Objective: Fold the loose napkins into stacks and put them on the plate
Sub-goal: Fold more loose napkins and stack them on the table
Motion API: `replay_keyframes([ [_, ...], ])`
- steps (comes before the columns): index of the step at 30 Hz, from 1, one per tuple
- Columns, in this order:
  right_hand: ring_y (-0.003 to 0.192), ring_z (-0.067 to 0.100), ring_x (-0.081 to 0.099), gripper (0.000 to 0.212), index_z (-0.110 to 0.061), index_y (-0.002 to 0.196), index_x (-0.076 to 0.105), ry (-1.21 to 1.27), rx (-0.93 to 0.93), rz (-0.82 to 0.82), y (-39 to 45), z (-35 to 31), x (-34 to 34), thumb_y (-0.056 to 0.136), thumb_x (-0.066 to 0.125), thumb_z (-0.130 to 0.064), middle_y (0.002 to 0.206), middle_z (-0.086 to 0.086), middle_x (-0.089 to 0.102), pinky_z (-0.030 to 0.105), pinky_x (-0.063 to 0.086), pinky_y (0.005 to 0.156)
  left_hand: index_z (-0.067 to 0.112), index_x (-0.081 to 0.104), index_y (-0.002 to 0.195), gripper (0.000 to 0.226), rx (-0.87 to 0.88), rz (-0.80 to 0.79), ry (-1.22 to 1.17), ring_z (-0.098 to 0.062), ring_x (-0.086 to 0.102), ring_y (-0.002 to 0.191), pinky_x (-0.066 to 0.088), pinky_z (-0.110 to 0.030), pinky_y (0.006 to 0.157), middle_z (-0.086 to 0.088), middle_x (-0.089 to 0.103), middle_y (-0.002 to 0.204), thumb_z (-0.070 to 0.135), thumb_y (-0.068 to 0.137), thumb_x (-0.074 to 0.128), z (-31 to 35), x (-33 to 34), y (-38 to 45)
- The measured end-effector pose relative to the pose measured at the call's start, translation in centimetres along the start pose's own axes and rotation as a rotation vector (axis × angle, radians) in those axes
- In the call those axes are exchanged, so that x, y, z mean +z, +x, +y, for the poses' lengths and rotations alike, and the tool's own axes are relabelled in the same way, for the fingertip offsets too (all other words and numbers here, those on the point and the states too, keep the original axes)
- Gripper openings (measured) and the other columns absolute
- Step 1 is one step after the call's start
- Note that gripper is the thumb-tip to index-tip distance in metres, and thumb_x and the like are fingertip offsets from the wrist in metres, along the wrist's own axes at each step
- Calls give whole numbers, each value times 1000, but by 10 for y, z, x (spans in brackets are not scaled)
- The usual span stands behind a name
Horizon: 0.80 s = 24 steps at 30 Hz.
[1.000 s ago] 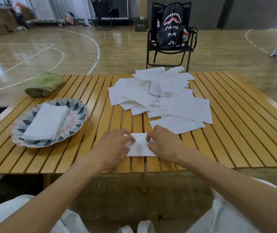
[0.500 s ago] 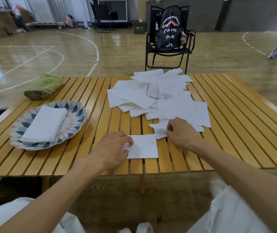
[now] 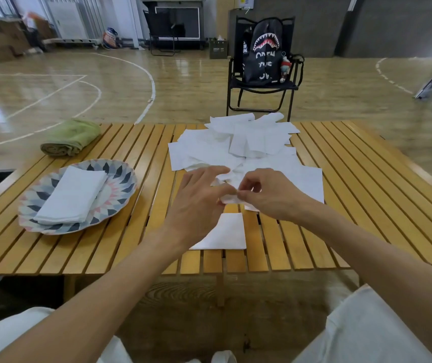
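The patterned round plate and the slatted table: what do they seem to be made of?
The patterned round plate looks like glazed ceramic, perhaps melamine: smooth rim, printed petals. The slatted table looks like varnished wood or bamboo: yellow strips with gaps, slight sheen.

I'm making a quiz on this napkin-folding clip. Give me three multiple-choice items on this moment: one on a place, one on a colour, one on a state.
1. Where does the folded napkin stack lie?
A. on the patterned plate
B. on the chair
C. on the floor

2. What colour is the rolled towel at the table's far left?
A. red
B. green
C. black

3. What is the right hand doing?
A. lying flat on the slatted table
B. gripping the plate
C. pinching a loose napkin with its fingers

Key: 1 A, the stack rests inside the plate's rim. 2 B, the roll is pale green. 3 C, thumb and fingers close on crumpled white paper beside the left hand.
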State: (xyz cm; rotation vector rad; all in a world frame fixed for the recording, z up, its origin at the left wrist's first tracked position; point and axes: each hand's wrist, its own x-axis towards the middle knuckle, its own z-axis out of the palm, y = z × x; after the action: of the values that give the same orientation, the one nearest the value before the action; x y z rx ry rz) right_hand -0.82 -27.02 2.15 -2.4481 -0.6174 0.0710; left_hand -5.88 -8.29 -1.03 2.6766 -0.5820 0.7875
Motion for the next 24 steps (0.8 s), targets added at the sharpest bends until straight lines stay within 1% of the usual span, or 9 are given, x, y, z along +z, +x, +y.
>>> replay_keyframes([
  [2, 90, 4, 59, 11, -27, 91, 68, 79, -12, 11, 0, -4, -3, 97, 61, -32, 93, -12, 66, 20, 41, 73, 22, 71, 101, 15, -62, 104, -90, -21, 54, 120, 39, -39, 101, 2, 63, 124, 15, 88, 70, -1, -3, 3],
  [4, 93, 6, 62, 23, -26, 94, 69, 209, 9, 51, -1, -5, -6, 99, 55, -43, 98, -9, 69, 22, 43, 76, 20, 71, 102, 12, -228, 178, -283, -12, 57, 110, 42, -28, 96, 7, 66, 113, 15, 92, 67, -1, -12, 5],
  [7, 89, 5, 66, 43, -23, 106, 71, 476, 76, 60, -4, 2, -10, 93, 53, -60, 100, -9, 72, 27, 48, 80, 22, 67, 99, 8, -444, 216, -532, -4, 60, 93, 48, -14, 78, 10, 67, 96, 18, 96, 62, -6, -30, 5],
  [9, 97, 4, 68, 47, -20, 116, 69, 697, 91, -24, -7, 9, -9, 91, 57, -58, 105, -10, 73, 30, 49, 88, 22, 66, 97, 6, -521, 209, -610, -6, 62, 88, 51, -18, 72, 8, 67, 92, 20, 96, 61, -13, -37, 1],
  [11, 108, 17, 69, 46, -16, 122, 66, 934, 141, -102, -8, 14, -6, 92, 59, -50, 116, -2, 73, 39, 52, 96, 20, 66, 96, 5, -614, 178, -691, -7, 64, 85, 51, -23, 70, 4, 68, 92, 21, 96, 61, -19, -39, -3],
  [13, 109, 25, 69, 44, -16, 122, 66, 1029, 202, -160, -8, 15, 0, 90, 63, -46, 117, 4, 73, 42, 53, 96, 19, 67, 95, 6, -715, 141, -760, -5, 65, 81, 51, -23, 69, 3, 70, 91, 22, 96, 62, -23, -38, -8],
  [16, 100, 30, 70, 33, -10, 118, 67, 941, 305, -149, -5, 15, 15, 91, 71, -29, 113, 13, 73, 44, 55, 91, 23, 68, 94, 8, -819, 82, -782, -7, 67, 81, 53, -21, 67, 6, 71, 89, 21, 96, 61, -28, -30, -18],
  [19, 76, 21, 67, 27, -10, 116, 63, 723, 349, -97, -3, 17, 27, 90, 71, -10, 102, 23, 71, 36, 58, 72, 24, 66, 99, 7, -876, 0, -706, -10, 66, 89, 53, -25, 73, 6, 70, 95, 23, 97, 61, -35, -20, -27],
  [24, 56, 15, 65, 25, -19, 113, 59, 401, 362, -74, 1, 23, 46, 92, 70, -16, 92, 13, 70, 26, 57, 60, 21, 61, 100, 13, -794, -186, -352, -9, 60, 88, 47, -23, 65, 7, 62, 93, 33, 97, 59, -43, -4, -38],
])
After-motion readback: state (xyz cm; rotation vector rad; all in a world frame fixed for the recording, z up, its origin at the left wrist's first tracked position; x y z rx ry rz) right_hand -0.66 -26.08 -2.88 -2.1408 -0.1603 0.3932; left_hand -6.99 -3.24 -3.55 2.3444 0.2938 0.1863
